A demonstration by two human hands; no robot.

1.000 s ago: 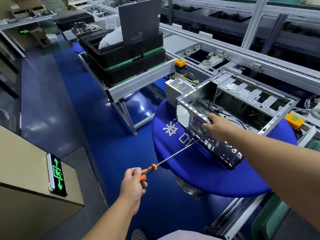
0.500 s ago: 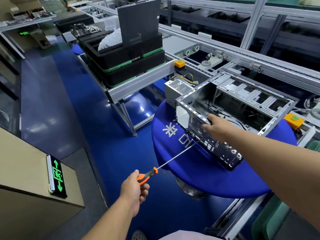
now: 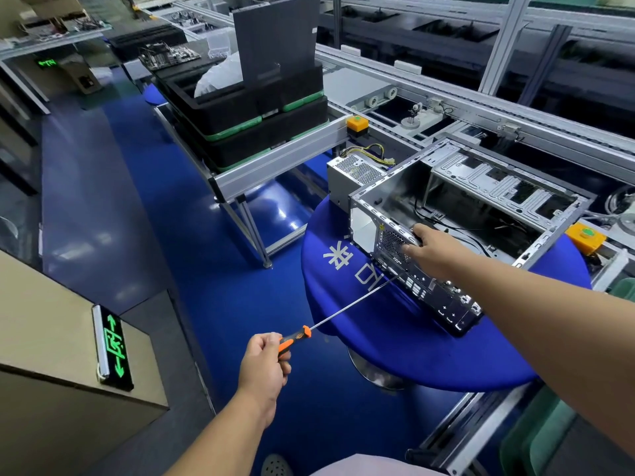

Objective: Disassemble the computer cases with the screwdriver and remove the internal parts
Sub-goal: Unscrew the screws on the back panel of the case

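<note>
Barely shifted, left hand (image 3: 263, 364) grips one screwdriver (image 3: 347, 312); right hand (image 3: 431, 250) grips one case (image 3: 464, 214).

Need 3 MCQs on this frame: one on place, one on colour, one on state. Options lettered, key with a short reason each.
1. Where does the computer case stand?
A. on the round blue table
B. on the floor
C. on the black trays

2. What colour is the screwdriver handle?
A. yellow and green
B. orange and black
C. plain white

3. What is the state of the case's top side?
A. covered by a panel
B. taped shut
C. open, inside showing

Key:
1 A: the case sits on the blue table, beside the power supply.
2 B: the handle gripped by the left hand is orange with black.
3 C: cables and the bare metal floor show inside, while the right hand grips the rear rim.
</note>
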